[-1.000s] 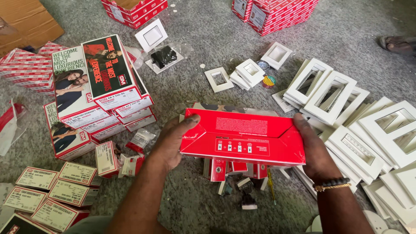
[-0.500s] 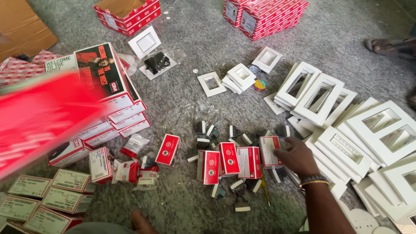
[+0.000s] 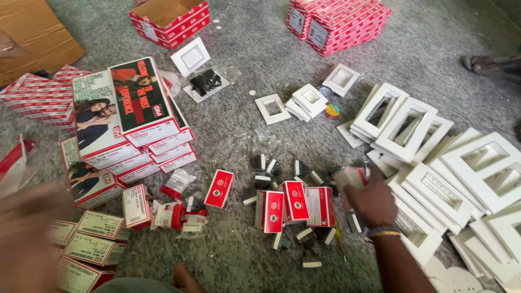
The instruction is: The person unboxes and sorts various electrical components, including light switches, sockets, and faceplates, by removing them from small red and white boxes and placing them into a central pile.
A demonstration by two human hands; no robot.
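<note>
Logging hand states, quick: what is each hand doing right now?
Left hand: motion-blurred at the frame's left edge; cannot be told.
Right hand: closed on a small red and white box.

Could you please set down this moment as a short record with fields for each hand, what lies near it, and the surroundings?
Setting: grey carpet floor, seen from above.
Right hand: closed around a small pale box, low over the floor.
Near right hand: small red boxes standing together, dark loose switch parts scattered about.
Left hand: blurred at the left edge; whether it holds anything cannot be told.
Near left hand: flat labelled boxes.
Right side: white frame plates in overlapping piles.
Left side: stacked printed cartons.
Far edge: open red carton.
</note>
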